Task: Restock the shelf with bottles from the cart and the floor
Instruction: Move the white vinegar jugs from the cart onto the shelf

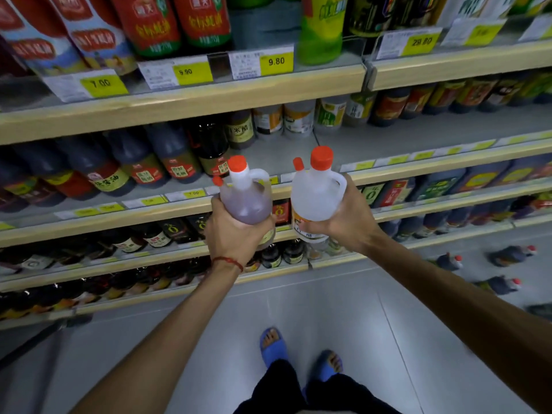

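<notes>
Blue slippers [272,345] stand lower centre as the left hand [231,237] grips a brown jug [246,201] and the right hand [346,222] a clear jug [313,195] mid-frame before the shelf [119,218]; full, rigid, probably heavy, best held by body or handle.

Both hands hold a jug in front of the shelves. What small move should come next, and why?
Probably reach forward and set the clear jug in the right hand onto the bare stretch of shelf behind it. The left hand grips the brown jug, so both hands are full, and more bottles lie on the floor.
</notes>
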Motion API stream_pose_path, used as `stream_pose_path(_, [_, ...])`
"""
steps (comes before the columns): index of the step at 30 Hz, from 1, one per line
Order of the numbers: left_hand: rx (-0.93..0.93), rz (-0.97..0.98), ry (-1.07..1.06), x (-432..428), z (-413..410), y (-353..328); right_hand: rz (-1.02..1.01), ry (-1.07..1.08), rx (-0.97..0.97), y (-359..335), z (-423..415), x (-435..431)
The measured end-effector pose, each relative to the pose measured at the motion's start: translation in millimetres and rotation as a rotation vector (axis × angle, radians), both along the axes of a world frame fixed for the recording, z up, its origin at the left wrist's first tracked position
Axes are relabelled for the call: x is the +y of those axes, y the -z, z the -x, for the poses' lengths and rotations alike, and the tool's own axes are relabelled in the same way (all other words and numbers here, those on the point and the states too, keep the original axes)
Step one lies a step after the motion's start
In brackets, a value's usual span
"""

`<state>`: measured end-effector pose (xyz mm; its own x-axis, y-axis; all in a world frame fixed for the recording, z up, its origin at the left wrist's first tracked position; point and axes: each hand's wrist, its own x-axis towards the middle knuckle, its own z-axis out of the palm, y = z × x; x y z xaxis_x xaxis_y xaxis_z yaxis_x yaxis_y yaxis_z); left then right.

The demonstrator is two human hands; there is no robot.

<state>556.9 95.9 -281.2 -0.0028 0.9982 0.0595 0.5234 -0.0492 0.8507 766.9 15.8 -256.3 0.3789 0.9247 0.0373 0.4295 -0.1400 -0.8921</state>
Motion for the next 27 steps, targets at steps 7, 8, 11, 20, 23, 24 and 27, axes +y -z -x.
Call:
stream_pose_path(7, [-0.054,-0.238,0.040,53.9,-32.2,4.9,-0.132,0.001,-0.004,14.2,-10.7,16.6])
stream_pose_path(8, [-0.073,-0.264,0.042,62.8,-37.7,6.0,-0.155,0.007,0.007,17.7,-13.3,19.1])
stream_pose_path(11, [-0.118,-0.324,0.032,86.5,-53.2,12.7,-0.206,0.012,0.047,29.0,-20.8,28.4])
stream_pose_path(20, [-0.199,-0.345,-0.101,136.0,-83.8,35.9,-0.267,0.002,0.023,55.0,-31.7,55.4])
stream_pose_path(23, [-0.198,-0.332,-0.091,145.4,-89.6,44.9,-0.273,-0.021,-0.002,57.4,-30.7,61.1])
stream_pose_path(24, [-0.190,-0.327,-0.082,147.8,-90.4,48.9,-0.270,-0.029,-0.014,57.5,-30.7,62.9])
stream_pose_path(27, [-0.162,-0.309,-0.060,154.2,-91.9,57.7,-0.262,-0.042,-0.030,60.2,-32.0,67.5])
